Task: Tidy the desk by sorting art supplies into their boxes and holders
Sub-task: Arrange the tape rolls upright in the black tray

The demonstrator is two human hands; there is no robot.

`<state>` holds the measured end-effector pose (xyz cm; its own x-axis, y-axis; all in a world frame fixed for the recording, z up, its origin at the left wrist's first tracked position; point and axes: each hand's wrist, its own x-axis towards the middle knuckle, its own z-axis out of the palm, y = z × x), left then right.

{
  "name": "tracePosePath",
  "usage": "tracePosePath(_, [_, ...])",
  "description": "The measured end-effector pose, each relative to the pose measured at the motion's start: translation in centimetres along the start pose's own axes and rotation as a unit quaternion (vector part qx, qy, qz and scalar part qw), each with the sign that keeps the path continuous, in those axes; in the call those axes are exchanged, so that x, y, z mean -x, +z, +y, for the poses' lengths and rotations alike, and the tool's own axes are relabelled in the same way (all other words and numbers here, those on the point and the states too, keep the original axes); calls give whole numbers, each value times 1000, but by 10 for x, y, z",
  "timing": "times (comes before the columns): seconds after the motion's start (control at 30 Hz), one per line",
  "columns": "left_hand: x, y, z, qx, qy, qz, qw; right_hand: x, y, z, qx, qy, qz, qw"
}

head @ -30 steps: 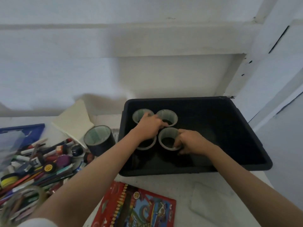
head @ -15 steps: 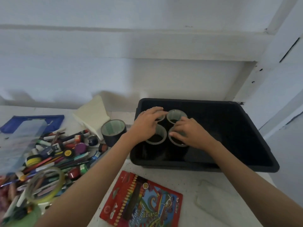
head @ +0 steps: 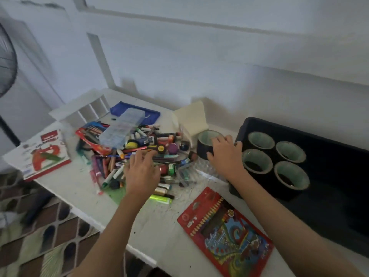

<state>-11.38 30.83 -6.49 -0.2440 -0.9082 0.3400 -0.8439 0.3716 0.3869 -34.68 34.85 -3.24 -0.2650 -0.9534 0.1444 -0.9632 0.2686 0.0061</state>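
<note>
**A:** We start with the black tape roll (head: 202,149). It stands on end on the desk, just beside the left wall of the black tray (head: 339,200).

**B:** Inside that tray we count four more tape rolls (head: 291,171), upright and packed into a square at its left end.

**A:** Left of the loose roll we have the big heap of markers and pens (head: 119,156), with a clear compartment case (head: 122,132) lying tilted on top.

**B:** A red colour pencil box (head: 225,230) lies flat at the near edge, and a green highlighter (head: 160,199) lies just off the heap.

**A:** Further back we see a blue pouch (head: 137,115), a white divided organiser (head: 87,111) and a cream block (head: 192,118) against the wall. A red-and-white box (head: 41,154) sits on the far left corner.

**B:** It's all on a scuffed white desk (head: 157,228) against a pale wall, with a patterned rug (head: 40,242) below and a dark fan (head: 6,62) at the left edge.

**A:** Now the hands. The right hand (head: 226,156) grips the loose roll, fingers curled over its rim and thumb on its side.

**B:** The left hand (head: 142,172) is palm down over the heap with its fingers spread and relaxed, holding nothing. We can't tell if it touches the pens.
</note>
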Motion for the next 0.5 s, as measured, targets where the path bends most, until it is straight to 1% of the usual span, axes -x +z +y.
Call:
tracePosePath(0.07, [13, -4, -8, -35, -68, -4, 997, -4, 2, -6, 18, 20, -9, 1000])
tracePosePath(0.17, [21, -5, -19, -70, -125, -59, 988, -8, 0, -11, 36, 23, -25, 999])
tracePosePath(0.23, [23, -4, -25, -83, -117, -70, 987, -9, -2, -13, 39, 18, -32, 999])
tracePosePath(0.3, [24, -3, -28, -95, -94, -62, 989, -8, -3, -14, 32, 19, -30, 999])
tracePosePath(0.37, [23, -4, -28, -82, -75, -31, 993, -4, -5, -13, 9, 20, -5, 1000])
tracePosePath(0.5, [15, -10, -17, -51, -25, 88, 995, 6, -14, -10, -69, 20, 71, 995])
